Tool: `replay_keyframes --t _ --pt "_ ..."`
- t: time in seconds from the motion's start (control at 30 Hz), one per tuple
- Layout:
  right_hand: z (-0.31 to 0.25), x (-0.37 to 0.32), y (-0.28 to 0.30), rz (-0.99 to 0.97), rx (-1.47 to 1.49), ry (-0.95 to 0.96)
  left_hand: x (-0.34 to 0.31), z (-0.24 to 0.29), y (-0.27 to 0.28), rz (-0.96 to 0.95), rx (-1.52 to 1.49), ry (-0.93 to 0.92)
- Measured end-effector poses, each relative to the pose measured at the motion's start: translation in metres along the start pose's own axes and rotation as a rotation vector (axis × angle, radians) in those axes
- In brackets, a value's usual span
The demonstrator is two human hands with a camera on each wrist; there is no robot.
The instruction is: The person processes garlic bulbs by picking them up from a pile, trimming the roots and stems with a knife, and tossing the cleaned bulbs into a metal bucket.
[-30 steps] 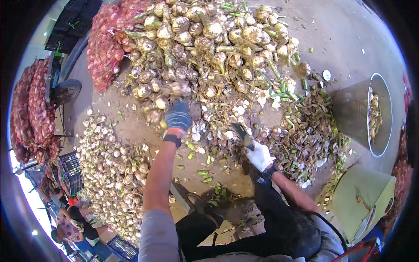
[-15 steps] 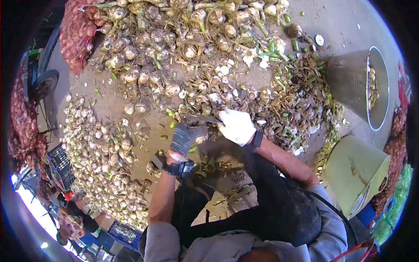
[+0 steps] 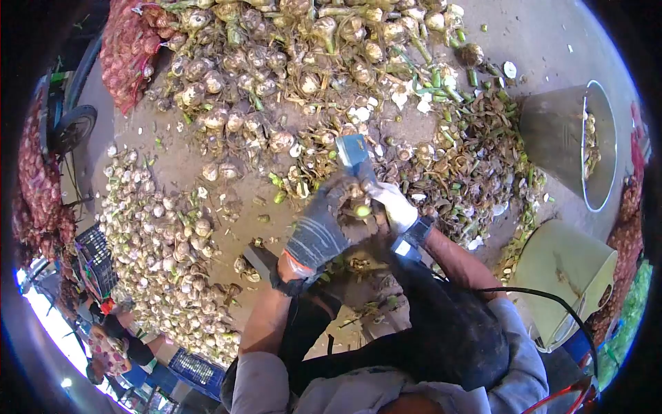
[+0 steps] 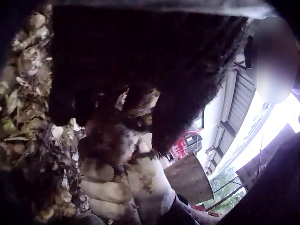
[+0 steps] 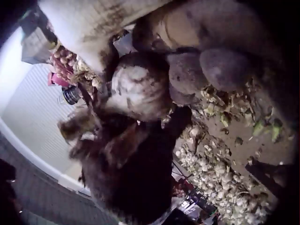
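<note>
In the head view my left hand (image 3: pixel 316 231), in a dark striped glove, grips a soil-covered garlic bulb (image 5: pixel 140 86) by its body. A pale green cut stem end (image 3: pixel 362 211) faces up between the hands. My right hand (image 3: pixel 396 208), in a white glove, holds a knife whose broad blade (image 3: pixel 352 150) points away from the body. Both hands meet at the bulb, above the lap. In the right wrist view the dark glove's fingers curl about the bulb, with shaggy dry roots or leaves beside it. The left wrist view is mostly dark; the white glove (image 4: pixel 147 185) shows below.
Untrimmed garlic with stems (image 3: pixel 303 41) lies heaped ahead. A pile of trimmed bulbs (image 3: pixel 158 241) spreads at left, and peelings (image 3: pixel 476 165) at right. Beyond them stand a metal bucket (image 3: pixel 552 134) and a pale green tub (image 3: pixel 558 283). Red mesh sacks (image 3: pixel 127 55) sit far left.
My left hand has come back from the heap with a garlic bulb, meeting the right hand over the lap. The knife blade has turned from pointing left to pointing away.
</note>
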State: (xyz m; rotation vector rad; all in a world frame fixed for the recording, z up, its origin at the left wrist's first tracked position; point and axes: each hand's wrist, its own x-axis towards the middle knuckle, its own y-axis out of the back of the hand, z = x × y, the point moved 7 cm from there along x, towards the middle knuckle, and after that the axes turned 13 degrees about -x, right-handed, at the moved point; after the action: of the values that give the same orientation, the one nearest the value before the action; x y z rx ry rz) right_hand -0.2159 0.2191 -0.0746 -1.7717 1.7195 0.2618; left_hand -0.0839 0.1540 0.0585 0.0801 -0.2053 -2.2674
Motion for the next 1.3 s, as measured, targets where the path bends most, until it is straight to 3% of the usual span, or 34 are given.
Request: replay_keyframes --t 0.07,0.1,0.13,0.2,0.23,0.33,0.37,0.4,0.47,0.5,0.53,0.6,0.63,0.77,0.83,0.93,0.97,1.03,1.07,1.13,1.17,1.27,1.3 --pt "-0.014 -0.001 0.007 -0.032 -0.368 -0.007 -0.004 0.005 -0.003 -0.203 0.397 0.151" --pt "-0.055 -0.009 0.005 0.075 -0.808 0.028 -0.011 -0.006 0.001 -0.197 0.330 0.185" --pt "-0.065 -0.011 -0.002 0.077 -0.806 0.027 -0.009 -0.006 0.000 -0.200 0.329 0.185" --pt "-0.073 -0.015 -0.010 0.117 -1.275 0.011 -0.018 -0.032 -0.008 -0.298 -0.036 0.632" --pt "-0.079 -0.017 -0.019 0.153 -1.250 0.216 -0.019 -0.042 -0.013 -0.224 -0.102 0.577" --pt "-0.082 -0.025 -0.032 0.128 -1.155 0.224 -0.045 -0.115 -0.022 -0.079 -0.031 0.500" --pt "-0.079 -0.024 -0.034 0.097 -1.167 0.209 -0.050 -0.131 -0.027 0.037 -0.209 0.591" --pt "-0.076 -0.024 -0.032 0.096 -1.166 0.200 -0.053 -0.135 -0.030 0.033 -0.214 0.596" --pt "-0.071 -0.026 -0.025 0.132 -0.983 0.175 -0.063 -0.137 -0.023 0.052 0.153 0.551" --pt "-0.070 -0.027 -0.021 0.150 -1.179 0.139 -0.048 -0.105 -0.024 -0.059 0.387 0.430" --pt "-0.066 -0.030 -0.018 0.147 -1.178 0.134 -0.046 -0.099 -0.022 -0.061 0.385 0.435" --pt "-0.074 -0.040 -0.025 0.182 -1.353 0.400 -0.044 -0.094 -0.015 0.117 -0.004 0.437" --pt "-0.075 -0.042 -0.028 0.190 -1.403 0.471 -0.047 -0.096 -0.015 0.118 0.015 0.455" --pt "-0.080 -0.046 -0.033 0.162 -1.445 0.542 -0.053 -0.107 -0.016 0.094 0.015 0.503" --pt "-0.084 -0.047 -0.037 0.166 -1.521 0.597 -0.047 -0.095 -0.013 0.163 -0.111 0.440" --pt "-0.072 -0.040 -0.029 0.154 -1.554 0.585 -0.044 -0.075 -0.012 0.142 -0.173 0.553" --pt "-0.064 -0.032 -0.020 0.108 -1.606 0.466 -0.049 -0.076 -0.015 0.139 -0.178 0.552" --pt "-0.046 -0.020 0.013 0.183 -1.635 0.339 -0.057 -0.076 -0.015 0.216 -0.521 0.535" --pt "-0.049 -0.022 0.025 0.217 -1.609 0.335 -0.055 -0.074 -0.010 0.224 -0.516 0.529" --pt "-0.063 -0.032 0.019 0.266 -1.563 0.362 -0.034 -0.049 0.016 0.174 -0.219 0.469" --pt "-0.064 -0.030 0.016 0.297 -1.528 0.345 -0.034 -0.062 0.037 0.169 0.065 0.367" --pt "-0.054 -0.020 0.015 0.351 -1.429 0.310 -0.007 -0.077 0.097 0.208 0.340 0.451" --pt "-0.051 -0.017 0.017 0.345 -1.407 0.186 0.013 -0.088 0.122 0.177 0.577 0.303"
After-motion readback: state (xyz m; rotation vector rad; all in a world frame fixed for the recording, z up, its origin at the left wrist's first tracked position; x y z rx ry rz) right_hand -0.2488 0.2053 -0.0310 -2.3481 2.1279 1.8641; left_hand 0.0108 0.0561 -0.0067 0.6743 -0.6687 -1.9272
